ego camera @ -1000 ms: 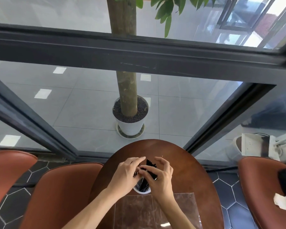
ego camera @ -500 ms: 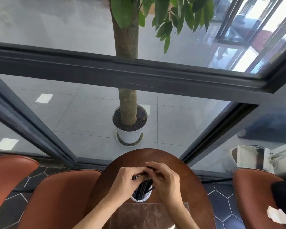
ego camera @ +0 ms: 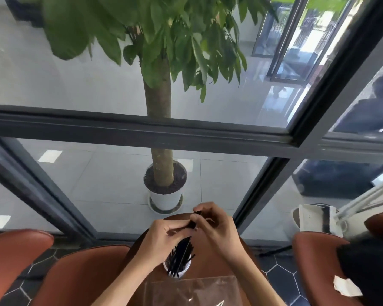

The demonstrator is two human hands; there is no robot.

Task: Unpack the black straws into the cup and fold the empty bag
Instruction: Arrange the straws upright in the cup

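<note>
A white cup (ego camera: 177,271) stands on the round brown table (ego camera: 210,265), filled with black straws (ego camera: 181,255). Both hands hover just above it. My left hand (ego camera: 164,236) and my right hand (ego camera: 215,227) pinch the upper ends of the black straws together, fingers curled round them. The empty clear plastic bag (ego camera: 192,291) lies flat on the table at the near edge, below the cup.
Brown leather chairs (ego camera: 80,277) stand left and right of the table. A glass wall with dark frames (ego camera: 142,129) rises right behind it, with a potted tree (ego camera: 164,191) beyond. A black item and white paper (ego camera: 345,288) lie on the right chair.
The view has tilted upward, so hands and cup sit lower in frame. Both hands have stayed at the straw tops, closing tighter on them and lifting slightly above the cup.
</note>
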